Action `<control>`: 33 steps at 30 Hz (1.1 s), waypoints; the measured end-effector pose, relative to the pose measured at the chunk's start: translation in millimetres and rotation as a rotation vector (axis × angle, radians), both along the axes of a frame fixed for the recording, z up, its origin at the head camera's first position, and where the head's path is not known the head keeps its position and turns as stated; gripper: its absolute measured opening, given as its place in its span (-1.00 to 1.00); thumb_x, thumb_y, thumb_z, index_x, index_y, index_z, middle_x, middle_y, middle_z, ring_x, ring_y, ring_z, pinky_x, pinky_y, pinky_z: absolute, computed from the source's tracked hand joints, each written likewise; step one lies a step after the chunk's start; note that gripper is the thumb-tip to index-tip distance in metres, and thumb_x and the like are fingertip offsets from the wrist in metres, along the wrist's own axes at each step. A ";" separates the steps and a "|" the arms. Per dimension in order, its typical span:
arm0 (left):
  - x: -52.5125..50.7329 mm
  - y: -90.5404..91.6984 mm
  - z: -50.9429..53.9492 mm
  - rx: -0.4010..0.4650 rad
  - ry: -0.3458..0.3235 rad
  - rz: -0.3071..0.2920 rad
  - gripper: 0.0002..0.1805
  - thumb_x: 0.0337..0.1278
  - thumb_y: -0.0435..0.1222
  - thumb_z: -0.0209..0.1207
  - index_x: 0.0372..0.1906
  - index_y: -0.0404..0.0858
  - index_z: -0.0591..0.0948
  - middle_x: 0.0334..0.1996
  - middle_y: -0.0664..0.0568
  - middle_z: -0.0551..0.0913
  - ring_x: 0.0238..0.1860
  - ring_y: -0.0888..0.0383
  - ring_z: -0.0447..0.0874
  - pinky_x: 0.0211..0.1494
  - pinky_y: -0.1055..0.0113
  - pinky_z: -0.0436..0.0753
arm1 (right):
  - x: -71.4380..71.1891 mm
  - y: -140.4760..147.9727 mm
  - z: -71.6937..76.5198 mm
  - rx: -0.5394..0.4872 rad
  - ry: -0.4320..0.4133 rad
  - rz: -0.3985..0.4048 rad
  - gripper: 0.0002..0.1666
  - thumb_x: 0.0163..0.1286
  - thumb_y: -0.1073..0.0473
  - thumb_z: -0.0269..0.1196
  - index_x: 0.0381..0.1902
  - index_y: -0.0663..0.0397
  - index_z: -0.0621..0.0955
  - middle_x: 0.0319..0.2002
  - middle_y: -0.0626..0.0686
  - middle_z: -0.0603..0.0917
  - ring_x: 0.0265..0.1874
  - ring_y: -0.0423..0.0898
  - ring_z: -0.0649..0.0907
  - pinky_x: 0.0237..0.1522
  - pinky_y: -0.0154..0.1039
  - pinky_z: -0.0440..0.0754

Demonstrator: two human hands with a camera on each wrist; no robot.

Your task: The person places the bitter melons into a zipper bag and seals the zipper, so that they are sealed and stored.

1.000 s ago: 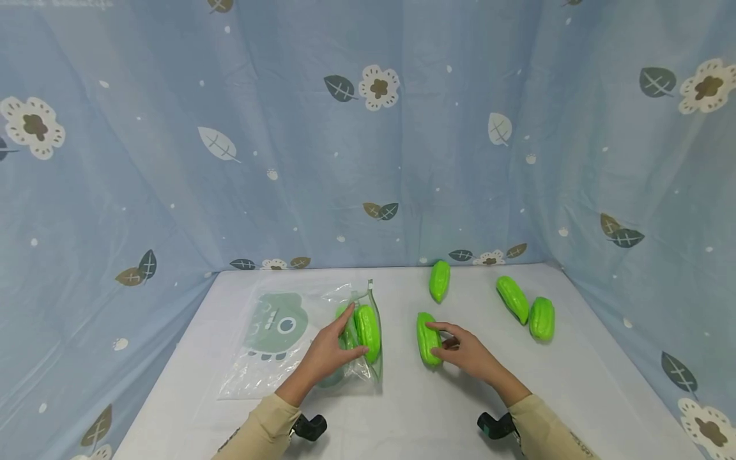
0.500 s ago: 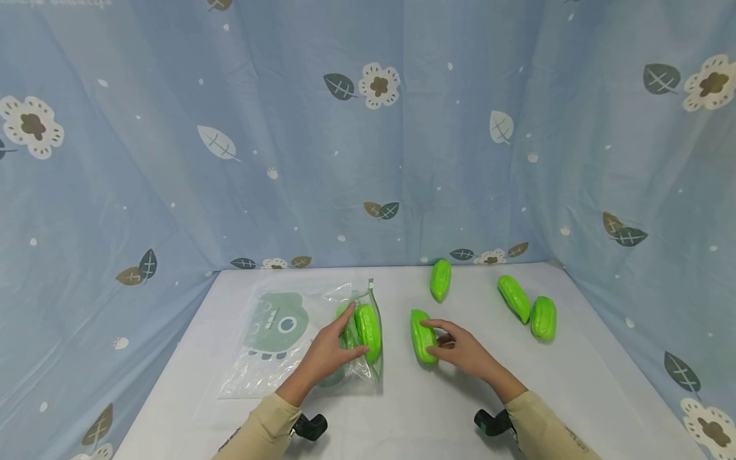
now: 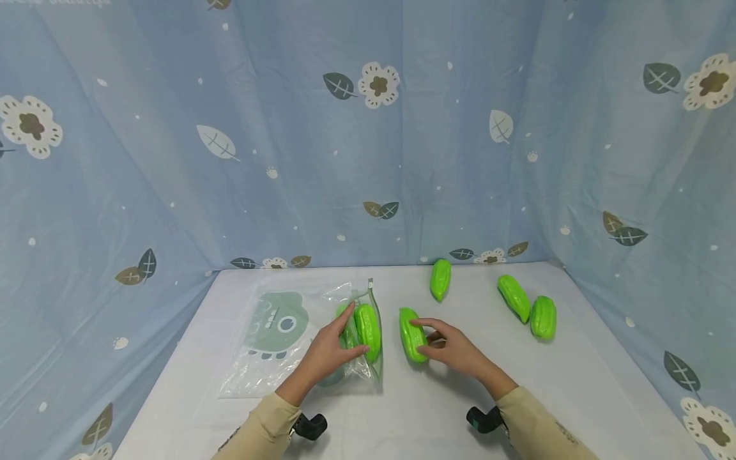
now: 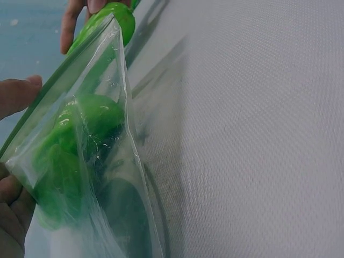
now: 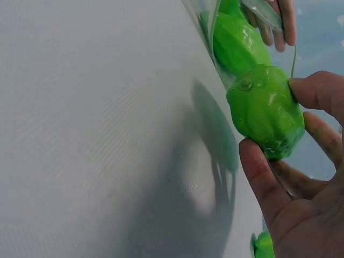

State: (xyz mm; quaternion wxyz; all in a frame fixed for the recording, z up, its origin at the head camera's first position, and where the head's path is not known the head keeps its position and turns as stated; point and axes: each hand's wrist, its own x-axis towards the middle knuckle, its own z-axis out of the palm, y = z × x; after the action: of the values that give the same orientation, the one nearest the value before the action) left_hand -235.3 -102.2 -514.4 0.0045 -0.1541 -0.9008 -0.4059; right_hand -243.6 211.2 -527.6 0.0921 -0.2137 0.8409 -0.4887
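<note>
My right hand (image 3: 451,346) holds a bright green ridged fruit (image 3: 413,335), shaped like a star fruit, between thumb and fingers, just right of the bag's mouth. In the right wrist view the fingertips touch this fruit (image 5: 266,113) on opposite sides. A clear zip bag (image 3: 241,377) with a green cartoon print lies at the left, mouth facing right. Inside it, near the mouth, is another green fruit (image 3: 368,332), with more green partly hidden beside it. My left hand (image 3: 330,350) touches the bag at its mouth, thumb and fingers spread apart; some fingers are hidden.
Beyond the right hand lies a green fruit (image 3: 440,280). Two more, a slanted fruit (image 3: 513,298) and an upright-lying fruit (image 3: 543,317), are at the right of the white table (image 3: 437,421). A blue patterned curtain (image 3: 374,147) closes off the back and sides.
The right hand has moved left with the green fruit, closer to the bag's mouth. The left hand and the bag have stayed in place.
</note>
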 end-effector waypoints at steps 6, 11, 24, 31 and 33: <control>-0.1 0.7 1.2 -0.002 -0.001 0.000 0.10 0.06 0.00 0.49 0.63 -0.15 0.15 0.47 -0.24 0.35 0.37 -0.26 0.44 0.37 -0.12 0.48 | -2.8 -6.4 -1.4 -0.016 -0.010 0.023 -0.35 0.40 0.09 0.39 0.41 -0.14 0.50 0.37 0.06 0.49 0.02 0.03 0.63 0.03 -0.17 0.67; -0.2 0.6 0.7 -0.002 0.005 -0.002 0.09 0.06 0.00 0.49 0.62 -0.14 0.16 0.46 -0.24 0.36 0.36 -0.25 0.45 0.36 -0.12 0.49 | -4.2 -12.7 -3.1 -0.030 0.006 0.067 -0.35 0.39 0.12 0.39 0.41 -0.09 0.50 0.40 0.11 0.47 0.02 0.05 0.64 0.05 -0.13 0.67; 0.1 -0.1 -0.8 0.006 0.012 -0.007 0.09 0.07 0.01 0.48 0.63 -0.13 0.15 0.46 -0.24 0.36 0.36 -0.25 0.45 0.36 -0.13 0.48 | -7.2 -25.5 -7.0 -0.051 0.036 0.125 -0.35 0.41 0.13 0.38 0.42 -0.05 0.49 0.44 0.14 0.42 0.08 0.11 0.64 0.13 0.04 0.66; 0.1 0.0 -1.5 0.004 0.013 -0.009 0.09 0.07 0.00 0.48 0.63 -0.13 0.15 0.47 -0.24 0.35 0.36 -0.26 0.45 0.36 -0.13 0.48 | -8.7 -30.7 -7.4 -0.057 0.021 0.127 -0.36 0.39 0.17 0.39 0.40 -0.05 0.51 0.45 0.15 0.40 0.09 0.10 0.63 0.13 0.08 0.65; 0.3 0.1 -1.5 0.004 0.013 -0.009 0.08 0.07 0.00 0.48 0.63 -0.13 0.15 0.47 -0.23 0.35 0.36 -0.26 0.44 0.36 -0.14 0.48 | -8.6 -31.6 -6.7 -0.066 0.020 0.132 -0.36 0.39 0.19 0.39 0.40 -0.03 0.51 0.46 0.16 0.40 0.09 0.12 0.63 0.13 0.10 0.65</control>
State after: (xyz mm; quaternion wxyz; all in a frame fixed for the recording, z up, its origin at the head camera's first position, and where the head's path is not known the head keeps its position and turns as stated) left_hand -235.0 -102.1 -515.9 0.0088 -0.1606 -0.8992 -0.4068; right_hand -252.2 179.6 -534.2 0.1088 -0.2765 0.8093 -0.5066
